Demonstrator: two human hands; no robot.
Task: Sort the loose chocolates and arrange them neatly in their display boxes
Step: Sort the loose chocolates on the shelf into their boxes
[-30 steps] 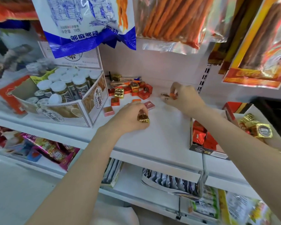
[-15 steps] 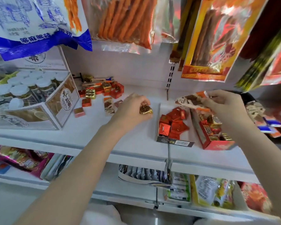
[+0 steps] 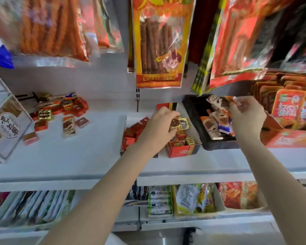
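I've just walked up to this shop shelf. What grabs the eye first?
Two bare hands at work: the left hand holds a gold-wrapped chocolate over a red display box, while the right hand grips a brown-and-orange packet above a black tray. Loose chocolates lie scattered on the white shelf, far left.

The gold chocolate (image 3: 177, 123) in the left hand (image 3: 160, 124) wears shiny, crinkled foil. The red display box (image 3: 179, 151) looks like glossy printed card. The white shelf (image 3: 78, 156) is smooth and matt; the black tray (image 3: 217, 145) is dull and finely textured.
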